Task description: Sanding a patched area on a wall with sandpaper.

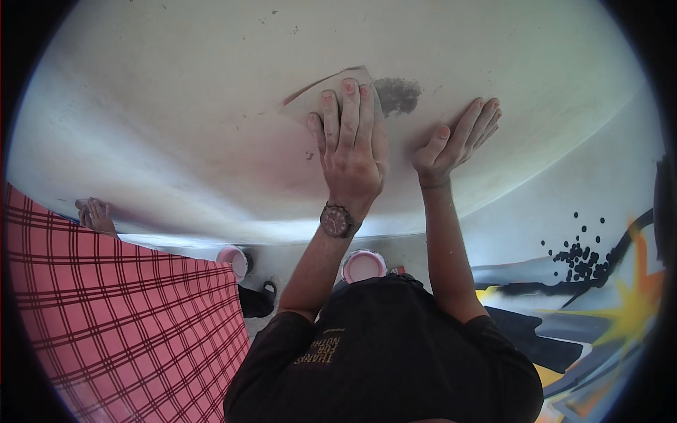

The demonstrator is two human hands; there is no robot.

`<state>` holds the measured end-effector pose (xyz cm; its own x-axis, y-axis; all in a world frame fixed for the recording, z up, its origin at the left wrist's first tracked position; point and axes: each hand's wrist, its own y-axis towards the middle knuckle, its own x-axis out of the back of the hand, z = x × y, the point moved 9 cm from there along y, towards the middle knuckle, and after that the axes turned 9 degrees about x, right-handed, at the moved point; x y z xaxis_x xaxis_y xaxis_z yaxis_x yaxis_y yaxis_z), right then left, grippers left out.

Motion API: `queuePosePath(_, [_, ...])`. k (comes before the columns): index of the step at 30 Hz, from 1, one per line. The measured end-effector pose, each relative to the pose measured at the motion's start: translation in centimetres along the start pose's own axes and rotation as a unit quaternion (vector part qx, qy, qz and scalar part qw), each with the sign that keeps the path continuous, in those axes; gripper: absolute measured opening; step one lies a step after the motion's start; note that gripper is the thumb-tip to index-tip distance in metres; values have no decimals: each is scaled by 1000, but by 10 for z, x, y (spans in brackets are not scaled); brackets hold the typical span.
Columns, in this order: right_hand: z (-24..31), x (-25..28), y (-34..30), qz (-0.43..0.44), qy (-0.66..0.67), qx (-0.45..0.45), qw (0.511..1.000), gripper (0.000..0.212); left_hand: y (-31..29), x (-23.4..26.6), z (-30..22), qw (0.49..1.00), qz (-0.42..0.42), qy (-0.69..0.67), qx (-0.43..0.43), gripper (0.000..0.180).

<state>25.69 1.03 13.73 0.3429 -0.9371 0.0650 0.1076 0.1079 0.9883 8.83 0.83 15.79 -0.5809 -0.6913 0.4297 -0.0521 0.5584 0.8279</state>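
Smooth, matt finish is being shown by pale surface (211,92), papery look by thin sheet (310,96), matt cloth by checked garment (134,310) and black shirt (395,352)

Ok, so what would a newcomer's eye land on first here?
Probably the left hand near upper centre, laid flat over a thin sheet on the pale surface, with a dark smudge just to its right. Next, the red checked cloth filling the lower left, and the bright graffiti-style painting at lower right.
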Motion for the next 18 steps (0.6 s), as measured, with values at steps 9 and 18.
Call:
queuePosePath(9, [1, -2, -1, -7, 2, 0, 1000, 62, -11, -17, -14, 999, 34, -9, 11, 50])
queuePosePath(18, [-3, -1, -5, -15, -3, 5, 1000, 62, -41, -21, 18, 998, 48, 24, 38, 48])
